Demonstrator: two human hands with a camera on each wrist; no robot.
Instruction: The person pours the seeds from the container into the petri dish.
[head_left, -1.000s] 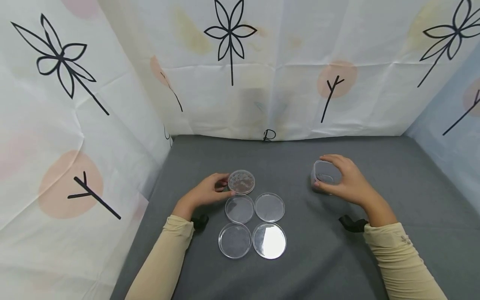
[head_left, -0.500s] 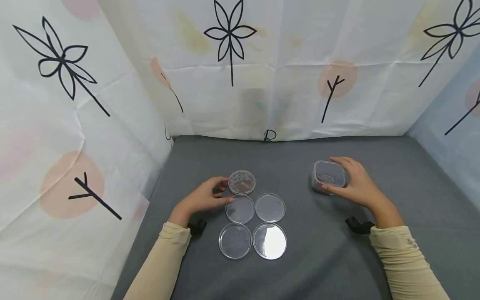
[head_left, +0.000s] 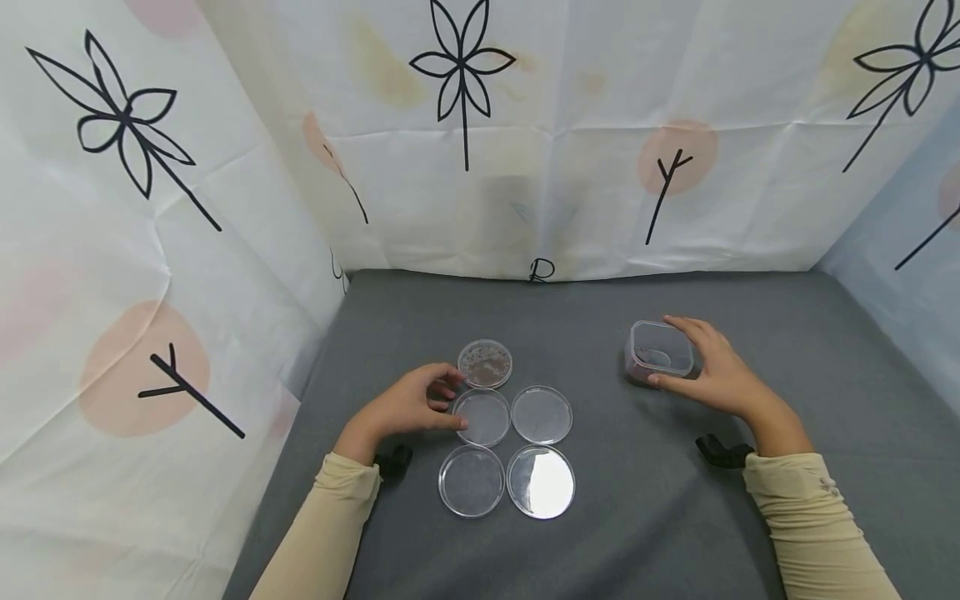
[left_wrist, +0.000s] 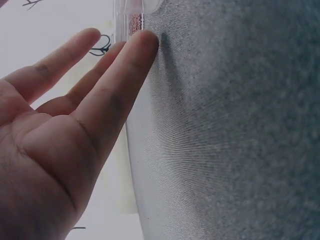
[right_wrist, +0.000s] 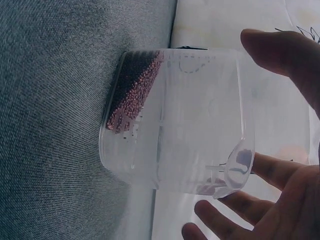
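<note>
On the grey cloth, a clear square plastic container [head_left: 654, 352] stands upright; in the right wrist view, small reddish-brown grains [right_wrist: 137, 90] are heaped against one side of it. My right hand [head_left: 722, 375] curves loosely beside this container, its thumb and fingers spread; light fingertip contact is hard to tell. A round clear petri dish [head_left: 485, 364] holds similar brownish material. My left hand [head_left: 411, 408] lies relaxed at its lower left, the thumb tip over the left edge of a clear dish [head_left: 486, 418] and nothing gripped. The left wrist view shows its fingers extended.
More clear round dishes lie close together in front: one at the right [head_left: 542, 415], one at the lower left [head_left: 471, 482], and a glaring one at the lower right [head_left: 541, 482]. Patterned white cloth [head_left: 585, 192] walls the back and left of the grey tabletop [head_left: 645, 517].
My left hand has drawn slightly back from the filled petri dish, towards the dish in front of it. My right hand has loosened and shifted right off the container, which stands on the cloth.
</note>
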